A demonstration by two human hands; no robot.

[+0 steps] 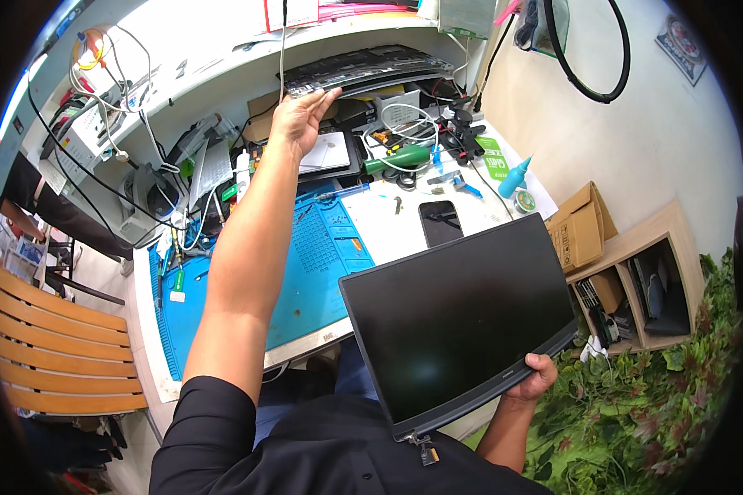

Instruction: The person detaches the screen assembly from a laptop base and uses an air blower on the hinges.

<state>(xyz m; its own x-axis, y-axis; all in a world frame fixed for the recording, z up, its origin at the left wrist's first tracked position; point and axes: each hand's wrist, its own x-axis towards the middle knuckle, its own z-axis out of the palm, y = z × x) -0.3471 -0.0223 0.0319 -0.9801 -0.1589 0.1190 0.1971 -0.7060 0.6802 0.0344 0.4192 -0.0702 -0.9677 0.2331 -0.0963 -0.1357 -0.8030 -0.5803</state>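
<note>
My right hand (pixel 533 379) grips a detached laptop screen (pixel 462 322) by its lower bezel, with the thumb on the front. The black panel is tilted above my lap and the desk's front edge; a loose hinge and a short cable hang from its lower left corner. My left arm reaches across the desk to the shelf, where my left hand (pixel 302 124) has its fingers at the near left edge of a dark laptop base (pixel 363 73) with bare inner parts. That base lies on top of other flat dark pieces. The left thumb is partly hidden.
A blue repair mat (pixel 305 301) covers the desk's left part. A smartphone (pixel 441 223), a green screwdriver (pixel 400 158), a teal squeeze bottle (pixel 515 177) and tangled cables crowd the back. A wooden slatted chair (pixel 58 342) stands left; a cubby shelf (pixel 677 247) and a cardboard box (pixel 582 227) stand right.
</note>
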